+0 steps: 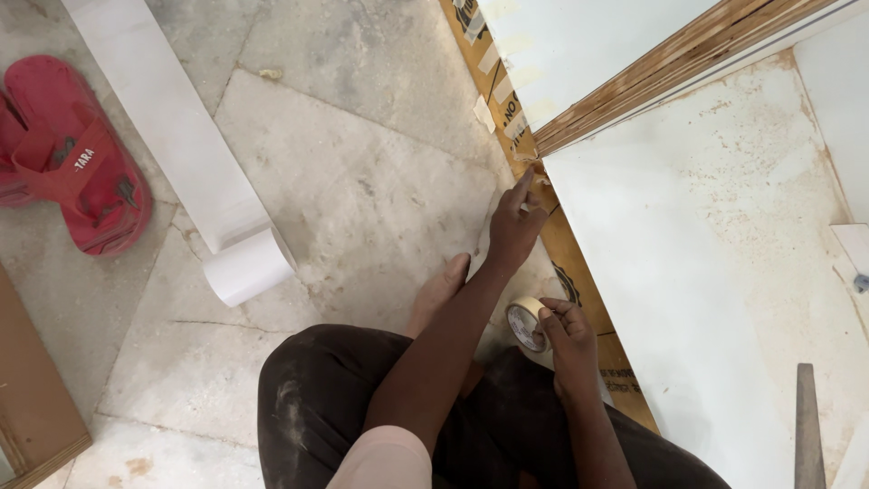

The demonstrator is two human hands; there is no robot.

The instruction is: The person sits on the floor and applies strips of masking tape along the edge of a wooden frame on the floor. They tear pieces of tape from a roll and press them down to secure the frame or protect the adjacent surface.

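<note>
My left hand reaches forward to the corner of a white laminated panel. Its fingertips pinch and press the end of a pale masking tape strip against the panel's edge, where the brown plywood edge of another board meets it. My right hand is lower and closer to me, holding a roll of masking tape above my knee. My bare foot rests on the stone floor between the two arms.
A brown cardboard strip with several tape pieces lies along the panel's left edge. A partly unrolled white sheet roll lies on the floor to the left, beyond it a pair of red sandals. A wooden board sits at lower left, a flat tool at lower right.
</note>
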